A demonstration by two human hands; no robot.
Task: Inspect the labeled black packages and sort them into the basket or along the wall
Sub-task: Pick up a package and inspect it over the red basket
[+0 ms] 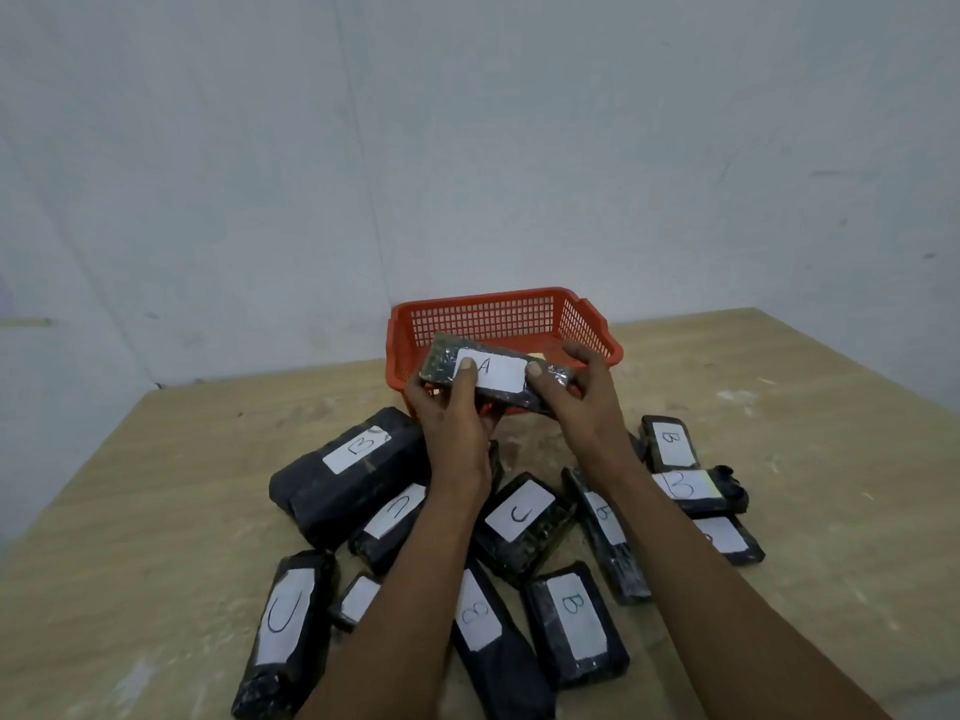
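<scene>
Package A (pixel 496 375), black-wrapped with a white label bearing a handwritten "A", is held up in the middle of the frame, just in front of the red basket (pixel 498 317). Both hands are clamped on it: the left hand (pixel 453 407) grips its left end with the thumb pressed on the label's edge, and the right hand (pixel 579 392) grips its right end, thumb on top and fingers curled over the far side. The package sits tilted, its right end a little lower.

The basket is a mesh-walled plastic tray standing on the pale wooden surface (pixel 156 485) near the back, close to the grey wall (pixel 467 148) that fills the upper half of the frame. I cannot tell what lies inside it.

Below the hands, more black packages lie scattered on the surface. At left, a large B package (pixel 353 475) lies at an angle, with a C package (pixel 389 517) just beside it and another C package (pixel 288 626) towards the lower left. A small package (pixel 356 600) with a blank-looking label lies near that one. Between the forearms sits a further C package (pixel 519 522); below it are a package marked B (pixel 574 623) and one marked "8" or B (pixel 488 636), I cannot tell which. At right, several B packages (pixel 670 441) cluster together, touching or overlapping.
</scene>
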